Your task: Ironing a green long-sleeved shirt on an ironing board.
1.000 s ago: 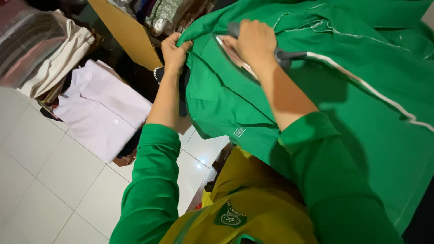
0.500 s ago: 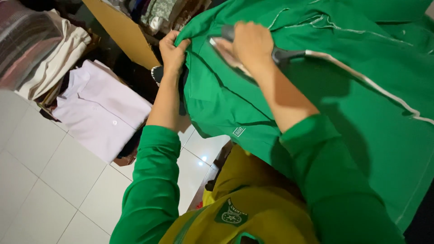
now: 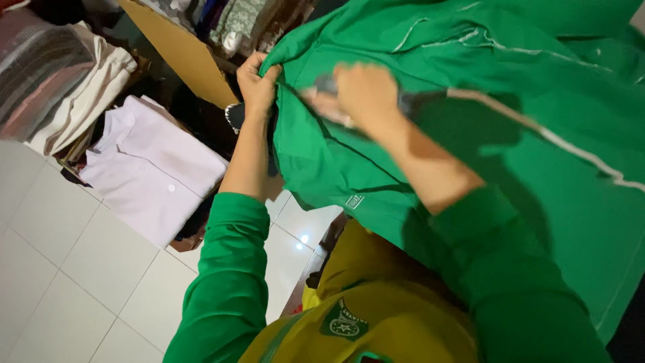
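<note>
A large green garment (image 3: 470, 60) with thin white piping lies spread over a raised surface on the right. My left hand (image 3: 255, 84) pinches its left edge and holds the cloth taut. My right hand (image 3: 366, 94) is closed over the dark handle of an iron (image 3: 324, 102), which rests on the green fabric and is blurred by motion. The iron's white cord (image 3: 537, 131) trails right across the garment. Both my sleeves are green.
A folded pale pink shirt (image 3: 154, 168) lies below left, beside a stack of folded clothes (image 3: 60, 74) and a sheet of brown cardboard (image 3: 181, 54). White floor tiles (image 3: 67, 269) fill the lower left. A yellow-green garment (image 3: 376, 302) sits by my body.
My right hand has slid the iron a little left and towards me over the green fabric. My left hand keeps its hold on the edge.
</note>
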